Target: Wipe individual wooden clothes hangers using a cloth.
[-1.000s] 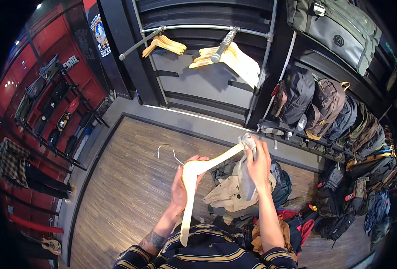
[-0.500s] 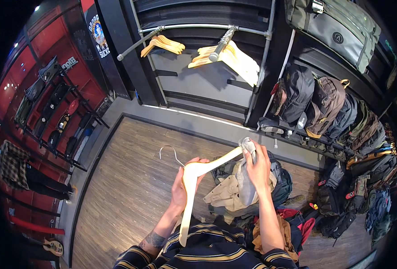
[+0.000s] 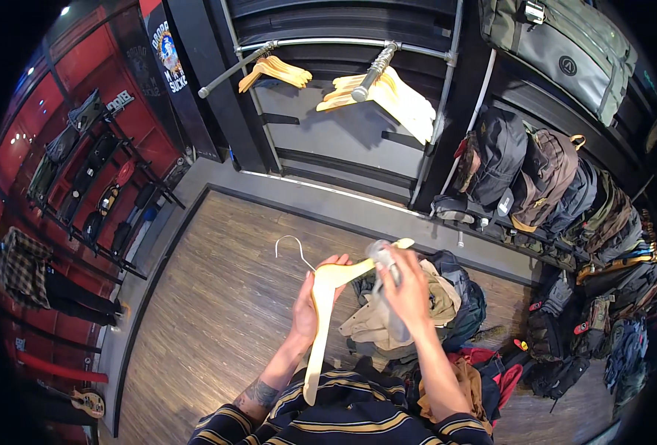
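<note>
I hold a pale wooden hanger [image 3: 324,300] with its metal hook upward, my left hand [image 3: 304,308] closed around it near the neck. Along the hanger's right arm, my right hand [image 3: 406,289] grips a grey cloth [image 3: 379,254], pressed against the wood, with the lower part hanging down. The tip of that arm shows beyond the cloth. Motion slightly blurs the right hand and cloth. Behind them on the wooden floor lies a pile of beige and dark garments [image 3: 441,304].
Metal rails [image 3: 343,50] carry two groups of wooden hangers [image 3: 399,104]. Backpacks [image 3: 536,178] line the right wall below a green duffel [image 3: 558,52]. More bags [image 3: 551,334] lie on the floor at right. A black shelf rack [image 3: 91,178] and plaid shirt [image 3: 24,267] are at left.
My right hand and the cloth have slid leftward along the hanger arm, exposing its tip. The hanger and my left hand have shifted slightly rightward and up.
</note>
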Demonstrator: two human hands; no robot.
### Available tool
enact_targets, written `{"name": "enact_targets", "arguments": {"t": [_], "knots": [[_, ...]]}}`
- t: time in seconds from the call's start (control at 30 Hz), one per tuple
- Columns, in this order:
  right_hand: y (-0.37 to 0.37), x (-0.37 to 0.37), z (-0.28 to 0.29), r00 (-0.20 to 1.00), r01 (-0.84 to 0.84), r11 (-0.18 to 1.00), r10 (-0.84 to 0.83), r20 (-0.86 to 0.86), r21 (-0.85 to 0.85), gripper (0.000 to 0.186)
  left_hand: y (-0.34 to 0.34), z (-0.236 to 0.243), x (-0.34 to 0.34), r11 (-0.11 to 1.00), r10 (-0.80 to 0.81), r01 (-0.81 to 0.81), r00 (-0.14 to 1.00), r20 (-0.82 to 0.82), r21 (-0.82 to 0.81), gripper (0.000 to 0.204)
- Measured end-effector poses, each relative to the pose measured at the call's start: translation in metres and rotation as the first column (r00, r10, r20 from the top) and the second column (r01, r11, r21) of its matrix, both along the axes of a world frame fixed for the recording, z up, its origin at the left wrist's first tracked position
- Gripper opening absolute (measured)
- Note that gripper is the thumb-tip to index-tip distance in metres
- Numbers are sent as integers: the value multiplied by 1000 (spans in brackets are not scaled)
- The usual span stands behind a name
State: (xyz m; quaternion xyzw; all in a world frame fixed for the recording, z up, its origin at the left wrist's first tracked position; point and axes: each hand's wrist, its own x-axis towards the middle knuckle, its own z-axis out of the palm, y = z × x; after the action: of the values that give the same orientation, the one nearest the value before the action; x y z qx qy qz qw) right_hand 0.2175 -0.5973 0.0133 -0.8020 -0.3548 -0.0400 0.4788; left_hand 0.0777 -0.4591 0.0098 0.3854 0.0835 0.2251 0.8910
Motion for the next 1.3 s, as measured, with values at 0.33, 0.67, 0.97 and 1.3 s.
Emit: {"name": "enact_targets", "arguments": {"t": [0.33, 0.67, 0.97, 1.3], "knots": [[16, -40, 11, 983, -160, 987, 161, -85, 24, 45, 3, -3, 9, 997, 75, -77, 981, -179, -4, 56], [11, -44, 3, 966, -255, 965, 257, -39, 54, 52, 0, -20, 32, 998, 55, -57, 997, -62, -36, 56], [7, -59, 1, 895, -412, 908, 419, -154, 75, 54, 12, -26, 37, 981, 136, -141, 990, -47, -132, 56], [17, -22, -5, 967, -244, 970, 243, -79, 0, 53, 5, -16, 27, 992, 126, -128, 986, -106, -12, 57]]}}
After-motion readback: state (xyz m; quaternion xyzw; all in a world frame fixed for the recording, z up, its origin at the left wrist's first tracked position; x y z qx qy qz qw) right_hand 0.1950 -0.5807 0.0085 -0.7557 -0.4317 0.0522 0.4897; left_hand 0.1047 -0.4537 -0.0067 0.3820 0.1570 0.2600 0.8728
